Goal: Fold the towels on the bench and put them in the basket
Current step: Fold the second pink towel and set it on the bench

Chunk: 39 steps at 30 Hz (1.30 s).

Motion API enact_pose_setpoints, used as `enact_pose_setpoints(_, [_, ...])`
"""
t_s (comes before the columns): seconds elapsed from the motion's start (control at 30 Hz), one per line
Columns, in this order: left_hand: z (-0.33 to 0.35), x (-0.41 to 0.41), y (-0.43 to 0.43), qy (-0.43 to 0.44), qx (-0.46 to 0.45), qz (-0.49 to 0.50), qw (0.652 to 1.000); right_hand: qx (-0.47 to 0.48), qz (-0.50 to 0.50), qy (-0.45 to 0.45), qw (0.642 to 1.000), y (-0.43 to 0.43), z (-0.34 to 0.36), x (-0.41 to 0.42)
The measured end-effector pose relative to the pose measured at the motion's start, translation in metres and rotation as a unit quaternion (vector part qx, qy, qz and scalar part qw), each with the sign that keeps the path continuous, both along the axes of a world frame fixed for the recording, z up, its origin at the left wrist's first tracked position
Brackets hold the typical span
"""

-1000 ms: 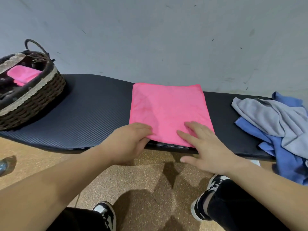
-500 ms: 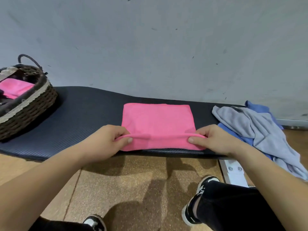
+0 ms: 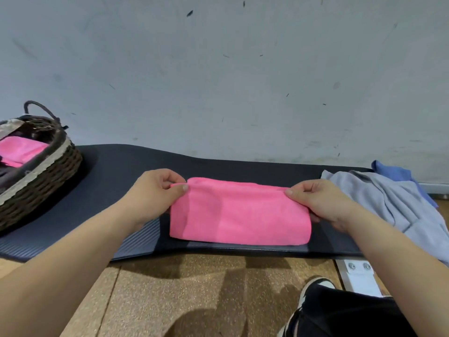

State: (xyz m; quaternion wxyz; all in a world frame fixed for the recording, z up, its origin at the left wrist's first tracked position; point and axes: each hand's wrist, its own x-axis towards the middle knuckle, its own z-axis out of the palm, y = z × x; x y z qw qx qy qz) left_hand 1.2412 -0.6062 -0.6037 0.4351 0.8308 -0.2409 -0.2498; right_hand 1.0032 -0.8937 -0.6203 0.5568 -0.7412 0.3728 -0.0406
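Both hands have carried the pink towel's (image 3: 240,215) near edge forward onto its far edge, so it now lies doubled on the bench (image 3: 109,171). The left hand (image 3: 155,193) pinches the far left corner between thumb and curled fingers, and the right hand (image 3: 320,203) pinches the far right corner likewise. The right hand's lower fingers are hidden behind the towel's end. Well to the left of the left grip stands the basket (image 3: 48,171), cut off by the frame edge, with a second pink towel (image 3: 21,148) inside. Just right of the right grip a crumpled grey towel (image 3: 379,193) covers most of a blue towel (image 3: 391,170).
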Motion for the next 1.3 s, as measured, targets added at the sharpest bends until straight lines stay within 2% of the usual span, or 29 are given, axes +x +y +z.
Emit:
enact_pose_setpoints(0.1, [-0.013,0.008,-0.023,-0.024,0.007,0.026,0.999,-0.054,-0.043,-0.003,0.998,-0.007,-0.013,0.018])
enact_pose_setpoints(0.23, [-0.040,0.014,-0.044,-0.039,0.033,0.055,0.997,-0.121,-0.046,0.026,0.991,-0.012,-0.030,0.030])
enact_pose_setpoints(0.33, [-0.054,0.019,-0.053,-0.050,0.067,0.047,0.995,-0.132,-0.042,0.047,0.989,-0.016,-0.034,0.029])
enact_pose_setpoints(0.43, [-0.056,0.022,-0.057,-0.111,0.109,0.022,0.988,-0.154,-0.046,0.064,0.985,-0.019,-0.035,0.029])
enact_pose_setpoints(0.63, [-0.056,0.021,-0.060,-0.157,0.106,0.031,0.981,-0.175,-0.086,0.048,0.980,-0.017,-0.040,0.034])
enact_pose_setpoints(0.73, [-0.050,0.020,-0.063,-0.191,0.073,0.025,0.978,-0.240,-0.086,0.063,0.965,-0.012,-0.038,0.039])
enact_pose_setpoints(0.8, [-0.047,0.021,-0.064,-0.196,0.107,-0.012,0.975,-0.301,-0.077,0.073,0.948,-0.011,-0.038,0.040])
enact_pose_setpoints(0.9, [-0.047,0.019,-0.064,-0.190,0.185,-0.050,0.963,-0.394,-0.005,0.059,0.917,0.002,-0.033,0.041])
enact_pose_setpoints(0.97, [-0.049,0.018,-0.065,-0.180,0.192,-0.046,0.964,-0.375,0.104,0.072,0.918,0.020,-0.029,0.042])
enact_pose_setpoints(1.07, [-0.045,0.016,-0.066,-0.129,0.189,-0.037,0.973,-0.329,0.227,0.166,0.902,0.043,-0.035,0.038])
enact_pose_setpoints(1.13, [-0.043,0.014,-0.065,-0.105,0.205,-0.032,0.973,-0.331,0.264,0.222,0.878,0.047,-0.041,0.033])
enact_pose_setpoints(1.2, [-0.041,0.013,-0.064,-0.081,0.215,-0.021,0.973,-0.337,0.276,0.237,0.868,0.045,-0.044,0.033])
enact_pose_setpoints(1.3, [-0.034,0.012,-0.061,-0.031,0.159,0.011,0.987,-0.340,0.280,0.246,0.864,0.045,-0.045,0.034])
